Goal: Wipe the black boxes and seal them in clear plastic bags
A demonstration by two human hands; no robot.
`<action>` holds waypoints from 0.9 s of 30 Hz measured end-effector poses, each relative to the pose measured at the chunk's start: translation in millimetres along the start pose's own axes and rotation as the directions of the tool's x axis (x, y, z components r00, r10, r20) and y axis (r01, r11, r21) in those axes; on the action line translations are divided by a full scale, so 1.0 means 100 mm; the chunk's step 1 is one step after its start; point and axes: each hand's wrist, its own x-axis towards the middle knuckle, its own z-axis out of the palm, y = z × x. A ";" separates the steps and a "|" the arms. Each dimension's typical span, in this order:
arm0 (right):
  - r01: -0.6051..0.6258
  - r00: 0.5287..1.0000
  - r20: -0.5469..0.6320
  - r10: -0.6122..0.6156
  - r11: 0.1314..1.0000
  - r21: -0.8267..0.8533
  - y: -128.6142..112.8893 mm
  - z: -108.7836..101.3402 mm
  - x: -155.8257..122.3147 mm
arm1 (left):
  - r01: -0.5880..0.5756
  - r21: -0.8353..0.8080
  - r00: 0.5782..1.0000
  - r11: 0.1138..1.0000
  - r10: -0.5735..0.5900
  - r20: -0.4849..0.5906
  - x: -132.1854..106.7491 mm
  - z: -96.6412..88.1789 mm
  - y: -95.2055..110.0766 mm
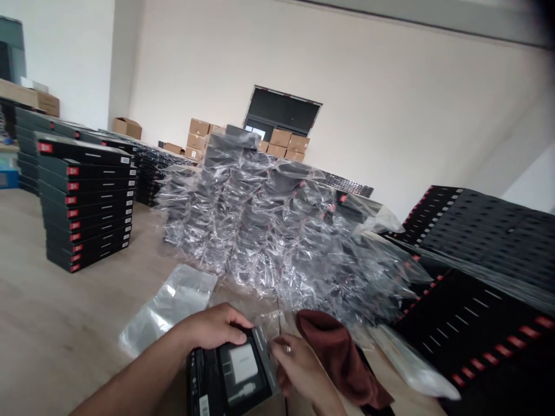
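Observation:
My left hand (214, 326) curls over the top left corner of a flat black box (229, 375) at the bottom of the view; its fingers grip the box edge. My right hand (299, 364) is on the box's right side, fingers pinched on a clear plastic sleeve (271, 329) at the box's top right corner. The box face shows a white rectangular picture. A dark brown cloth (342, 358) lies just right of my right hand.
A pile of black boxes in clear bags (277, 231) rises behind my hands. An empty clear bag (169, 309) lies on the wooden surface. Stacks of black boxes stand left (87, 202) and right (477, 242). Cardboard cartons (281, 141) line the far wall.

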 end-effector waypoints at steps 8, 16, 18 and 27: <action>0.392 0.780 -0.567 -0.266 0.914 0.110 -0.16 -0.05 0.10 | 0.001 0.044 0.999 0.999 -0.003 0.035 -0.04 0.01 0.04; 0.012 0.999 0.050 -0.017 0.995 0.101 -0.04 -0.09 -0.05 | -0.019 0.004 1.000 1.000 0.019 0.007 0.00 -0.02 -0.04; -0.002 0.999 0.035 -0.002 0.993 0.114 -0.01 0.01 -0.02 | -0.019 0.022 0.999 1.000 0.018 0.033 -0.01 0.00 -0.02; 0.038 0.923 -0.317 -0.217 0.872 -0.488 0.00 0.12 0.14 | 0.007 0.088 1.000 0.996 -0.006 -0.011 0.00 0.02 -0.02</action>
